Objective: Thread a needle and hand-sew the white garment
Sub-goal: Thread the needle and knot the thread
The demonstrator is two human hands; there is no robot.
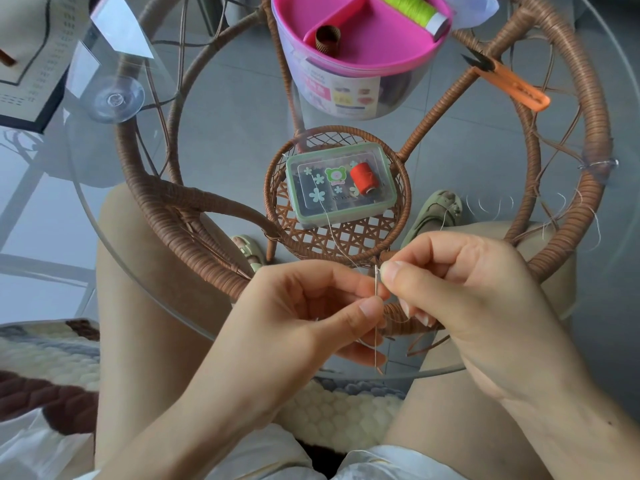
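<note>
A thin steel needle [376, 327] stands upright in front of me, pinched between the thumb and forefinger of my left hand [304, 313]. My right hand [460, 289] pinches a fine pale thread [329, 220] at the needle's eye, which sits by its thumb tip. The thread runs up and away over the small green sewing box. Loose strands of pale thread [491, 206] lie on the glass to the right. The white garment [381, 462] lies across my lap at the bottom edge.
A round glass tabletop [214, 140] rests on a wicker frame. On the lower wicker shelf sits a clear green box [341, 185] with a red spool. A pink sewing tub [360, 46] holds a thimble and green thread. Orange snips [509, 81] lie at right.
</note>
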